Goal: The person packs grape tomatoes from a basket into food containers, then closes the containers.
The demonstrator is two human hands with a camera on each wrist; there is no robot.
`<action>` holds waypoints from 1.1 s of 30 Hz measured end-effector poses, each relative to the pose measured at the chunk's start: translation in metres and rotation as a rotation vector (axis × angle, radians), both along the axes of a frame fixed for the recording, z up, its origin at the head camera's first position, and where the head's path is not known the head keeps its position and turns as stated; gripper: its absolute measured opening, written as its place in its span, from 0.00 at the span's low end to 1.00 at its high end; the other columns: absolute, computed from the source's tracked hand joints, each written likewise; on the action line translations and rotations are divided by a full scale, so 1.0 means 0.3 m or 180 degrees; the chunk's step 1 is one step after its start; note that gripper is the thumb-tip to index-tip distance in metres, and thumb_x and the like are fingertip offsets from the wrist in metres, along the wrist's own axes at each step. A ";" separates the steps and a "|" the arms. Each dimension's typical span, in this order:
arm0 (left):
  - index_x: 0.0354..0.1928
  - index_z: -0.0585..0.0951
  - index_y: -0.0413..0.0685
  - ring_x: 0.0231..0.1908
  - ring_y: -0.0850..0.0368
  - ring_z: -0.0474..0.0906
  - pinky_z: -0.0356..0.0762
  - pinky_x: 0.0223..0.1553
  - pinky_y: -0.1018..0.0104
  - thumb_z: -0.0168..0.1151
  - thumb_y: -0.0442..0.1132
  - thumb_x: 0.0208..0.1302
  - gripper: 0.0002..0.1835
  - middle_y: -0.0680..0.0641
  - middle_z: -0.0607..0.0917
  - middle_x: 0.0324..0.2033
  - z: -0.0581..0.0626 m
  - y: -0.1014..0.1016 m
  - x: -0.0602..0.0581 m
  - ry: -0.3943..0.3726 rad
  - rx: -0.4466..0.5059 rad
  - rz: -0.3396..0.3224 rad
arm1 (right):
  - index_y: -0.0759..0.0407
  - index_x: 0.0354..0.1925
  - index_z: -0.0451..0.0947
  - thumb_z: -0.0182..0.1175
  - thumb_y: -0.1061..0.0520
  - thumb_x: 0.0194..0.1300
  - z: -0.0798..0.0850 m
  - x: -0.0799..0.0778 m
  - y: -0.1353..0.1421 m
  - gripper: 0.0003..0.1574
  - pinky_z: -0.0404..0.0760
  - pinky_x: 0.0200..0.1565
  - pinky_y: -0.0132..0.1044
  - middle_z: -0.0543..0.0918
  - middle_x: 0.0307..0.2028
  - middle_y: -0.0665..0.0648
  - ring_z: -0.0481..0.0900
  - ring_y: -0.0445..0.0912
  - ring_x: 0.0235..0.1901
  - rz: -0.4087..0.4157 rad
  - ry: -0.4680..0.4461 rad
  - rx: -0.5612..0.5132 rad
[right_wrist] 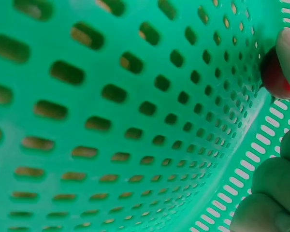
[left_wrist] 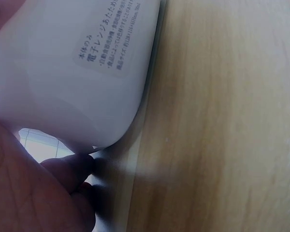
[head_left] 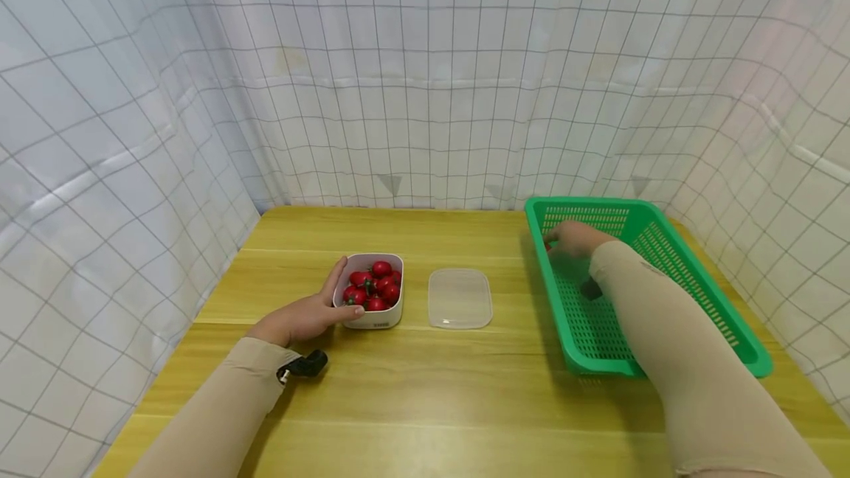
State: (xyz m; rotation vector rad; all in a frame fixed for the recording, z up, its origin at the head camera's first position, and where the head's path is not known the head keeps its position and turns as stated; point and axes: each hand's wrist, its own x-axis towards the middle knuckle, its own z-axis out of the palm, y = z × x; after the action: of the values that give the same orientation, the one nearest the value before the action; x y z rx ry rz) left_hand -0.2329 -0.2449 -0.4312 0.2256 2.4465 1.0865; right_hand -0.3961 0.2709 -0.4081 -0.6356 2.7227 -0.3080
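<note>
A white plastic container (head_left: 374,321) full of small red tomatoes (head_left: 375,287) stands on the left half of the table. My left hand (head_left: 307,317) holds it from the left side, the thumb along its front and the fingers at the far left corner. Japanese print marks the container's wall in the left wrist view. Inside the green basket (head_left: 595,334) at the right, my right hand (head_left: 575,237) pinches a tomato (right_wrist: 276,76) between thumb and fingers, close to the basket wall. Only a bit of that tomato shows in the head view.
A clear, flat lid (head_left: 460,299) lies on the wooden table (head_left: 432,389) between the container and the basket. White curtains with a dark grid (head_left: 458,94) enclose the table at the back and both sides.
</note>
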 end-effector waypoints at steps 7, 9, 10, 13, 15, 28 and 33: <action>0.82 0.21 0.66 0.81 0.25 0.43 0.47 0.77 0.27 0.60 0.67 0.70 0.63 0.34 0.37 0.84 0.003 -0.001 -0.001 0.0011 -0.0012 -0.0004 | 0.66 0.65 0.80 0.61 0.54 0.76 0.008 0.004 -0.016 0.25 0.74 0.68 0.65 0.75 0.70 0.72 0.70 0.72 0.71 -0.0015 -0.0021 0.0057; 0.82 0.21 0.67 0.81 0.25 0.43 0.47 0.78 0.27 0.60 0.67 0.70 0.63 0.34 0.36 0.84 0.001 -0.002 -0.002 0.0006 -0.0006 -0.0009 | 0.65 0.63 0.81 0.61 0.55 0.76 0.008 0.005 -0.018 0.24 0.75 0.67 0.65 0.76 0.70 0.72 0.71 0.72 0.70 -0.0005 -0.0014 0.0077; 0.82 0.21 0.67 0.81 0.26 0.42 0.46 0.78 0.27 0.60 0.66 0.70 0.63 0.34 0.36 0.84 0.000 -0.002 -0.002 -0.0001 0.0002 -0.0007 | 0.65 0.62 0.82 0.61 0.55 0.76 0.008 0.005 -0.019 0.23 0.76 0.66 0.64 0.76 0.70 0.72 0.71 0.72 0.70 -0.0007 -0.0021 0.0081; 0.82 0.20 0.68 0.82 0.26 0.41 0.45 0.78 0.27 0.61 0.66 0.70 0.63 0.34 0.36 0.84 -0.004 -0.003 -0.003 -0.0015 0.0027 0.0000 | 0.64 0.61 0.83 0.61 0.55 0.76 0.007 0.005 -0.021 0.21 0.77 0.65 0.63 0.75 0.70 0.72 0.71 0.72 0.70 -0.0022 -0.0048 0.0095; 0.82 0.20 0.68 0.82 0.26 0.41 0.45 0.78 0.27 0.61 0.66 0.70 0.63 0.34 0.36 0.84 -0.007 -0.004 -0.004 -0.0023 0.0038 0.0009 | 0.63 0.61 0.83 0.61 0.55 0.76 0.007 0.005 -0.023 0.21 0.78 0.65 0.62 0.75 0.70 0.71 0.71 0.71 0.70 -0.0055 -0.0076 0.0088; 0.82 0.21 0.68 0.82 0.26 0.41 0.45 0.78 0.27 0.61 0.66 0.70 0.63 0.34 0.36 0.84 -0.007 -0.005 -0.005 -0.0002 0.0025 0.0015 | 0.64 0.62 0.82 0.61 0.55 0.76 0.014 0.005 -0.032 0.22 0.79 0.64 0.61 0.76 0.70 0.71 0.73 0.71 0.69 -0.0079 -0.0067 0.0148; 0.82 0.22 0.67 0.82 0.26 0.41 0.45 0.78 0.26 0.62 0.66 0.70 0.63 0.34 0.36 0.84 -0.009 -0.005 -0.005 -0.0006 0.0036 0.0017 | 0.64 0.64 0.82 0.60 0.55 0.77 0.003 -0.002 -0.028 0.23 0.79 0.64 0.61 0.75 0.70 0.71 0.72 0.71 0.70 -0.0119 -0.0111 0.0145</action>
State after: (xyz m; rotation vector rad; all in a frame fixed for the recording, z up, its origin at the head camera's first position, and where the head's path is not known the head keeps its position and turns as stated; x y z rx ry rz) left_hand -0.2343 -0.2464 -0.4341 0.2219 2.4411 1.1027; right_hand -0.3967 0.2626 -0.4071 -0.5622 2.7028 -0.2630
